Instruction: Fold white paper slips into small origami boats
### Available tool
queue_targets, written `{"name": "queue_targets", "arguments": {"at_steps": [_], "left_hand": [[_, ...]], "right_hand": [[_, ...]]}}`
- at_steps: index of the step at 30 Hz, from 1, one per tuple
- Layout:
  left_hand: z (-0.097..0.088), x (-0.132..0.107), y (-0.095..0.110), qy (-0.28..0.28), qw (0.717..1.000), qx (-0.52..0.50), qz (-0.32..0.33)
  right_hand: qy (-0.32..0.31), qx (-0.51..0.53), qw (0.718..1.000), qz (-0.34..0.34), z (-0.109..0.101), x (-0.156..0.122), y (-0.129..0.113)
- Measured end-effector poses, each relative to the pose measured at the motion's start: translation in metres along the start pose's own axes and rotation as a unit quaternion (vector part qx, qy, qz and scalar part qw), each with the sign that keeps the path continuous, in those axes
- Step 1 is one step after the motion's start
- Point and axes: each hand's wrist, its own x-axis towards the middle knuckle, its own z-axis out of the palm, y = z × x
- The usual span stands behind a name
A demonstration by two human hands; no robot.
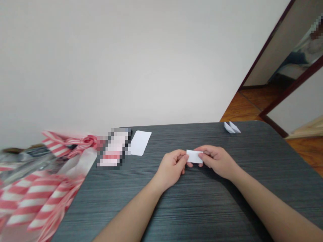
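A small white piece of paper (194,156), apparently folded, is held up between both hands above the dark table (176,208). My left hand (173,168) pinches its left end between thumb and fingers. Its right end sits in the grip of my right hand (218,161), thumb on the near face and fingers behind. The back of the paper is hidden. Two folded white paper pieces (231,127) stand side by side near the table's far right edge. To the left, a white sheet with rounded corners (141,143) lies flat.
Beside the sheet lies a pixelated, phone-shaped object (114,148). Red-and-white striped bags (37,198) are heaped left of the table. A pale wall (151,67) rises behind it. At the right, a doorway shows a wooden floor (242,106).
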Motion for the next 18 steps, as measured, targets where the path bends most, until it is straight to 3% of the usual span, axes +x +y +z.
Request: {"name": "queue_targets", "arguments": {"at_steps": [18], "left_hand": [[-0.0003,0.0008,0.0029,0.009,1.000,0.002,0.000]], "right_hand": [[-0.032,0.010,0.999,0.002,0.0005,0.0021,0.0047]]}}
